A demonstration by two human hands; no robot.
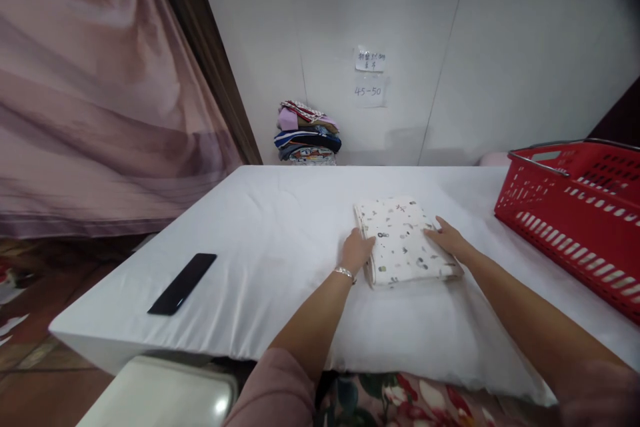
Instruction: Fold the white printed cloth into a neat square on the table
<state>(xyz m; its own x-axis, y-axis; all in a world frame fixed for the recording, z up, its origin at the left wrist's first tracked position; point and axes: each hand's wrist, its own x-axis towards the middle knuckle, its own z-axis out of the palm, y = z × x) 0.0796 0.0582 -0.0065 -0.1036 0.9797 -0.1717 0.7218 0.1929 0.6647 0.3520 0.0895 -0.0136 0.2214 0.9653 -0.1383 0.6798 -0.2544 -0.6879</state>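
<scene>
A folded white cloth (403,240) with small dark printed figures lies on the white-covered table (280,233). My left hand (356,252), with a silver bracelet at the wrist, grips its left edge, thumb on top and the other fingers out of sight at the side. On the opposite edge my right hand (447,239) holds the cloth in the same way, thumb lying over the top. The cloth is a flat, near-square stack of layers.
A red plastic basket (575,213) with metal handles stands at the right. Toward the left lies a black phone-like slab (183,284). Behind the far edge is a pile of folded clothes (307,137), beside paper signs (371,90) on the wall. A pale stool (160,397) stands in front.
</scene>
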